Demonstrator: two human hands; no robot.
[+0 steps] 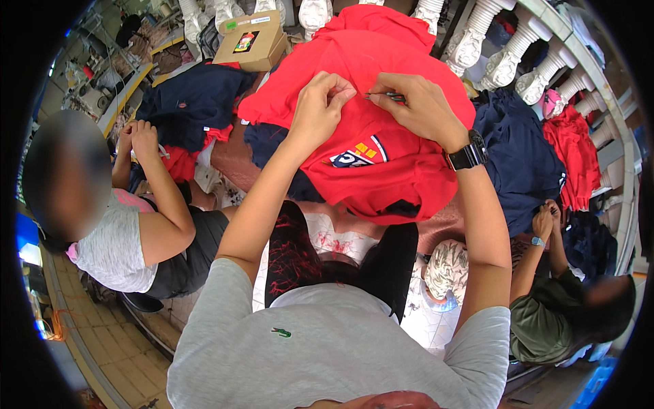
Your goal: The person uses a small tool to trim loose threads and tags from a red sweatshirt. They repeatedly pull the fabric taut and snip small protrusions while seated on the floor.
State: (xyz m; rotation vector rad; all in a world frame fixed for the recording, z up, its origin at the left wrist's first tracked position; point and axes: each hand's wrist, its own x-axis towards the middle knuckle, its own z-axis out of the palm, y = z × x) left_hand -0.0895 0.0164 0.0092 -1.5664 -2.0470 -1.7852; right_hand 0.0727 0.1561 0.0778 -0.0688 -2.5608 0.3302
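A red garment (381, 68) with a sewn emblem lies spread in front of me over darker cloth. My left hand (320, 109) pinches a fold of the red fabric near its upper middle. My right hand (422, 105), with a black watch on the wrist, holds a small thin metal tool (385, 96) against the same spot, its tip touching the fabric between both hands. Both forearms reach up from the lower edge.
A person in a grey top sits at left with hands on navy and red garments (191, 102). Another person at lower right handles a navy garment (524, 157). A cardboard box (252, 41) sits at the top. White balusters (504, 54) line the upper right.
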